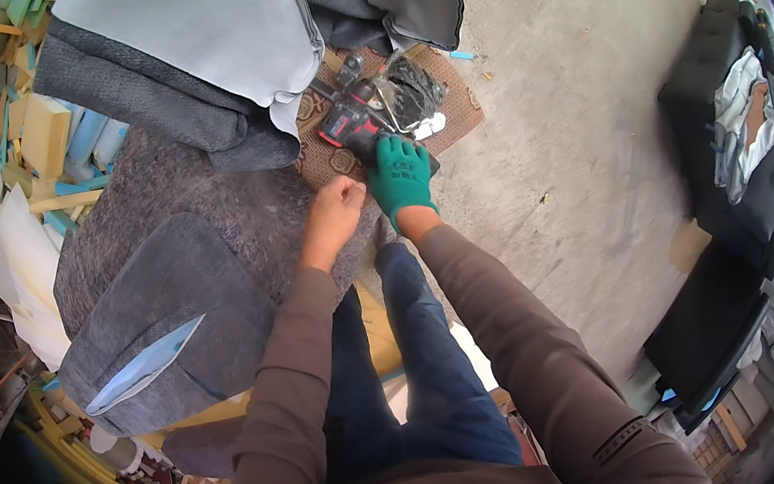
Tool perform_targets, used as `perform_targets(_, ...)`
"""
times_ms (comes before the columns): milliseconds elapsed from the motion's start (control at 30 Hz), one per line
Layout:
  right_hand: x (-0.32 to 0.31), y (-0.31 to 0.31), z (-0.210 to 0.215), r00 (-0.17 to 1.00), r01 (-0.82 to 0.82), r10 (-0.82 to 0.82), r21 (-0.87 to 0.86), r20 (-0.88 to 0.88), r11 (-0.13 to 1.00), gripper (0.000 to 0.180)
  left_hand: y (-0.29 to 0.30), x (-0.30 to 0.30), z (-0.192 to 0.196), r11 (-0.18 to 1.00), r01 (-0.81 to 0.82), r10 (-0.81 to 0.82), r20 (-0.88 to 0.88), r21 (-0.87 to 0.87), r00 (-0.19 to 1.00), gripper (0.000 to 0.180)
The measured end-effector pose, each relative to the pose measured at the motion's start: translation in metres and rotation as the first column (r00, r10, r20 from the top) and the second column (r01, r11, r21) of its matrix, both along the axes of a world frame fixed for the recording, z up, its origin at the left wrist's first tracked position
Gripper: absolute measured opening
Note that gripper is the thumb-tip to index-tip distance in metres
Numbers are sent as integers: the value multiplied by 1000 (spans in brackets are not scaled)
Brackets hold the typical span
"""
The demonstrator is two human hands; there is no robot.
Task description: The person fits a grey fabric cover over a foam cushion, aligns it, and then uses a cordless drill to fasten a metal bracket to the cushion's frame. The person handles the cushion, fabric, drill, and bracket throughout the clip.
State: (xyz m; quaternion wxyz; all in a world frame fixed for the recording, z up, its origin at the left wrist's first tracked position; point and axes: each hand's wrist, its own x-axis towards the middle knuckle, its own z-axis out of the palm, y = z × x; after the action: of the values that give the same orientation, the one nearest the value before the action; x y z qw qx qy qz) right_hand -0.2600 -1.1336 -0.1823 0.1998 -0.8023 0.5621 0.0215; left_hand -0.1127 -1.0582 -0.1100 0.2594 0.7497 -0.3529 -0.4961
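My right hand (401, 177), in a green work glove, is closed over the grip end of a black and red cordless drill (351, 126). The drill lies on a brown patterned cloth (460, 114). Just left of it, my bare left hand (335, 212) has its fingers curled together; whatever they may hold is hidden. Beyond the drill are a dark metal tool (348, 71), perhaps a second power tool, and a crumpled dark plastic bag (413, 88).
Grey upholstered pieces (185, 51) cover the far left, and a dark grey cushion (186, 314) lies nearer. Foam offcuts (46, 134) are heaped along the left. A black padded seat (704, 100) stands at the right, across the concrete floor (567, 163).
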Motion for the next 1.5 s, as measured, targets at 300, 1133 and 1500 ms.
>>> perform_targets(300, 22, -6, -35, 995, 97, -101, 129, 26, 987, 32, -44, 22, -22, 973, -163, 192, 181, -165, 965, 28)
perform_targets(1133, -19, 0, 5, 931, 115, -83, -70, 355, 991, 61, -167, 71, -28, 928, -42, 272, 597, -370, 754, 36)
perform_targets(1500, -44, -65, -50, 913, 402, -402, -15, -67, 916, 96, -22, 38, 117, 921, -347, 372, 141, -174, 917, 24)
